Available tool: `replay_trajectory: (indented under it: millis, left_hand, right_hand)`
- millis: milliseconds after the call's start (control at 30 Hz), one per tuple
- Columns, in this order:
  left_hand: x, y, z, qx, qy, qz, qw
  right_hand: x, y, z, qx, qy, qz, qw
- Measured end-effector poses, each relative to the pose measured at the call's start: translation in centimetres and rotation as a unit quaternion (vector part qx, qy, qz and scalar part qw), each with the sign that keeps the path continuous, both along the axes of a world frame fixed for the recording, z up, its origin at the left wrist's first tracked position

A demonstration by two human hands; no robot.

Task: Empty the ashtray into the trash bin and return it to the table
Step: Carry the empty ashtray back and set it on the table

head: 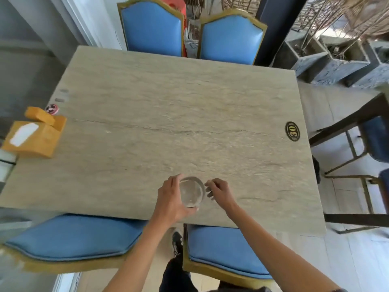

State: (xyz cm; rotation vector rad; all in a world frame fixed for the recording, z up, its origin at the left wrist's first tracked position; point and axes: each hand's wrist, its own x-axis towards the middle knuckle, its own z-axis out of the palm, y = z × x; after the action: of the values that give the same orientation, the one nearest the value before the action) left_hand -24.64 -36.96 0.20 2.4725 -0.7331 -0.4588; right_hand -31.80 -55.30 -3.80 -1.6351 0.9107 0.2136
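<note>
Glass ashtray [192,191] held at the near edge of the table [168,123].

The left hand [171,200] cups the ashtray's left rim, fingers curled round it with the thumb under the near side, probably to steady it on or just above the stone. The right hand [220,191] hovers just right of the ashtray, fingers loosely bent, gripping nothing. The ashtray looks empty. Beyond the ashtray the tabletop lies bare; the tissue box [34,133] sits well off to its left.
</note>
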Motion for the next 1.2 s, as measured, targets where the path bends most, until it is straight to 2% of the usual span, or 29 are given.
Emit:
replay_trajectory:
  millis: [167, 467, 767, 967, 1200]
  left_hand:
    - [4.8, 1.5, -2.6, 0.04, 0.005, 0.001, 0.999]
    - [11.4, -1.6, -7.0, 0.025, -0.009, 0.014, 1.0]
    - [17.2, -5.4, -10.7, 0.007, -0.055, 0.075, 0.996]
    - [21.1, -8.2, -12.5, 0.024, -0.076, 0.058, 0.995]
    - [23.8, -11.3, -13.3, 0.017, -0.092, 0.087, 0.992]
  right_hand:
    - [5.7, 0.5, -4.0, -0.169, 0.049, 0.063, 0.982]
    - [10.5, -1.2, -9.9, -0.347, 0.078, 0.065, 0.932]
    - [12.4, -0.7, -12.4, -0.419, 0.125, 0.063, 0.897]
    - [12.8, -0.8, -12.2, -0.416, 0.144, 0.058, 0.896]
    - [13.0, -0.9, -12.2, -0.427, 0.146, 0.059, 0.89]
